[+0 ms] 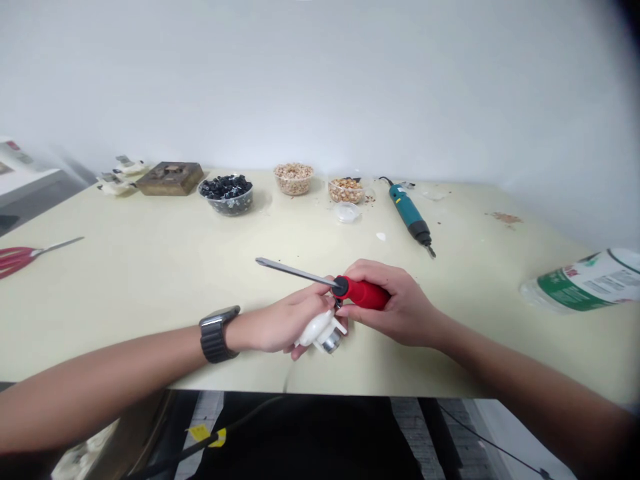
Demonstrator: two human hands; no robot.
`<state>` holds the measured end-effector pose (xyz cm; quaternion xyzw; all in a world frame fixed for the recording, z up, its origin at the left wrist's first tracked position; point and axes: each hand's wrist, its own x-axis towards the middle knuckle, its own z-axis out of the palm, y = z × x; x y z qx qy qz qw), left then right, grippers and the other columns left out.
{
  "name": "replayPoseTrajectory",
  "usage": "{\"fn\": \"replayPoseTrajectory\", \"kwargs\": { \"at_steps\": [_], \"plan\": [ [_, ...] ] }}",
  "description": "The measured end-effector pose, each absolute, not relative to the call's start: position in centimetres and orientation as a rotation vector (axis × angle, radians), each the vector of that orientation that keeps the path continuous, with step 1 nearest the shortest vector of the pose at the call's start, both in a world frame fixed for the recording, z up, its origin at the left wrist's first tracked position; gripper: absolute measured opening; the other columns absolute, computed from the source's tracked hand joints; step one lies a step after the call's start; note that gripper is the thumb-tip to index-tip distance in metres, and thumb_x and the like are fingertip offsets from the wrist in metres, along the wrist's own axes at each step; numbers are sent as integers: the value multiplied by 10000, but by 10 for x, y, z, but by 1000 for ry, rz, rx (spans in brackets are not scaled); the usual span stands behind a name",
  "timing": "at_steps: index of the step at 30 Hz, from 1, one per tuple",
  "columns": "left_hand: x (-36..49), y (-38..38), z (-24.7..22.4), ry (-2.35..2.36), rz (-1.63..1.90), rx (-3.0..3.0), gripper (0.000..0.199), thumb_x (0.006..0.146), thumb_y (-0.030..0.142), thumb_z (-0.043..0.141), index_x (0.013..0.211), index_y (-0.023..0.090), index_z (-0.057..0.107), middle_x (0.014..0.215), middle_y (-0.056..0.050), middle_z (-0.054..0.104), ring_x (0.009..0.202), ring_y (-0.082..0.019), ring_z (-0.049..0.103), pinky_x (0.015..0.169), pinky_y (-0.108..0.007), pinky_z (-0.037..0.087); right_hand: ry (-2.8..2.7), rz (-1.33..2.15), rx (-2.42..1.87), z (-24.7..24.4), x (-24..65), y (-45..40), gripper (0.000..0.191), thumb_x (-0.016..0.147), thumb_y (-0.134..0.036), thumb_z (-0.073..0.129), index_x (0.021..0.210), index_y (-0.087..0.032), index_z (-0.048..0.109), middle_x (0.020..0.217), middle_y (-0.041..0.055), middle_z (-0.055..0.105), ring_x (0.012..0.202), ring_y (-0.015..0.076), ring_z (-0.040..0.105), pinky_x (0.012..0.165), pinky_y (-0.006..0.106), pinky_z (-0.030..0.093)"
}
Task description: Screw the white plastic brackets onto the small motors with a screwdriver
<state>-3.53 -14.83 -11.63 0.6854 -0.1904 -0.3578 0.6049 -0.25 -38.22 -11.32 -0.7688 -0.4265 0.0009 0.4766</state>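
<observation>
My left hand (300, 317), with a dark watch on its wrist, is closed around a white plastic fitting (318, 328) with a silvery metal cylinder at its lower end. In my right hand (395, 300) is a screwdriver (363, 293) with a red handle and black collar. Its steel shaft points left and away from me, over my left hand and clear of the fitting. The right fingertips also meet the fitting's upper edge at a small dark piece, too small to name. Both hands are together above the table's front edge.
Along the back stand tubs of black pieces (227, 195), beige pieces (294, 179) and brass-coloured pieces (347, 190), beside a brown metal block (170, 178). A teal electric screwdriver (409, 213) lies right of them. Red-handled scissors (25, 257) lie left; a plastic bottle (583, 280) lies right.
</observation>
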Motion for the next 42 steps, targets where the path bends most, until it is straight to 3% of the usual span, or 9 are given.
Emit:
{"fn": "replayPoseTrajectory", "kwargs": {
  "at_steps": [4,8,12,19,26,33,42],
  "plan": [
    [-34,-146,-116,-464,-883,1528,517,1063,576,348,1182,133,585,783,-33,589,498,-97,531,412,-177,406,-1048,18,-1883,-112,-2,-383,196,900,-263,810,1054,-186,716,995,47,704,873,148,661,790,271,536],
    [-36,-145,-115,-496,-888,1487,505,1012,591,564,1295,181,481,982,-50,622,581,-89,579,467,-182,436,-989,96,-1892,-110,-2,-384,191,902,-278,800,1043,-182,714,1009,53,715,882,158,661,793,276,533],
    [-40,-147,-116,-521,-840,1518,523,989,476,676,1353,216,406,990,-23,597,643,-81,555,545,-200,487,-887,233,-1889,-108,-2,-384,198,890,-312,809,1010,-182,720,938,28,722,803,140,636,720,254,512],
    [-42,-151,-123,-614,-583,1654,416,1014,480,645,1219,198,418,951,-7,537,732,-108,527,643,-239,461,-790,220,-1843,-109,-2,-383,248,854,-305,847,1038,-193,723,971,12,727,851,137,649,777,244,519],
    [-42,-159,-118,-625,-428,1679,359,1079,531,496,1116,174,506,1085,-56,570,932,-152,515,897,-315,476,-802,201,-1831,-107,-4,-381,186,853,-232,819,1002,-192,715,951,3,731,840,127,648,772,234,512],
    [-42,-164,-130,-488,-521,1521,555,1078,681,291,1053,178,522,890,-32,555,708,-139,494,676,-291,473,-811,173,-1868,-104,-5,-379,157,876,-281,791,959,-181,703,871,9,686,764,126,589,705,243,480],
    [-40,-169,-140,-399,-579,1382,608,1053,721,326,1086,157,548,918,-75,614,733,-150,561,697,-291,531,-777,237,-1853,-105,-5,-380,186,890,-321,789,977,-177,709,872,11,674,760,124,568,697,246,465]
  ]
}}
